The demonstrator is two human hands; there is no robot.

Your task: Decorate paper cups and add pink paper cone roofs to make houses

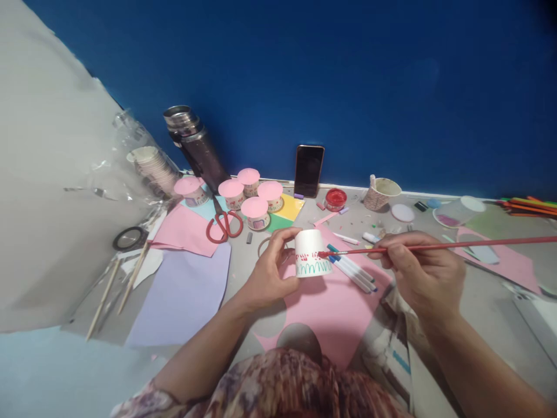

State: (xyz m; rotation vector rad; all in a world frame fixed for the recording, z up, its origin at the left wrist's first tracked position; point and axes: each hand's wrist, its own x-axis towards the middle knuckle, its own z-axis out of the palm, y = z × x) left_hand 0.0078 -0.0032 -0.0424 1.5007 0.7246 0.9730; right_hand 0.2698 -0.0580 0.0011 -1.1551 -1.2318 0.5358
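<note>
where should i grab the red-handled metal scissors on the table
Take the red-handled metal scissors by their two loop handles, coming from the near side. They lie flat, loops toward the person, blades pointing away among the pink-topped paper cups, so that end is crowded.

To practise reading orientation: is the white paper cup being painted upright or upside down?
Upside down: the white paper cup in the left hand shows its closed narrow base on top, wider rim below.
</note>
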